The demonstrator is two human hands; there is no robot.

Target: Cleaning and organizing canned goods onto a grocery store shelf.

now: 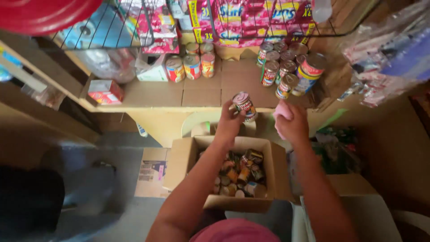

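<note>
Fingers of the left hand (229, 122) curl around a small tin can (244, 106), lifted above the open cardboard box (188, 154) of mixed cans and just short of the shelf (201, 96). Beside it, the right hand (293, 125) is closed on a pink cloth (282, 110). Two clusters of cans stand on the shelf, one near the back (192, 66), one at the right (286, 67). To my eye, a firm grip by the sides, with the can kept upright, suits this lift best.
</note>
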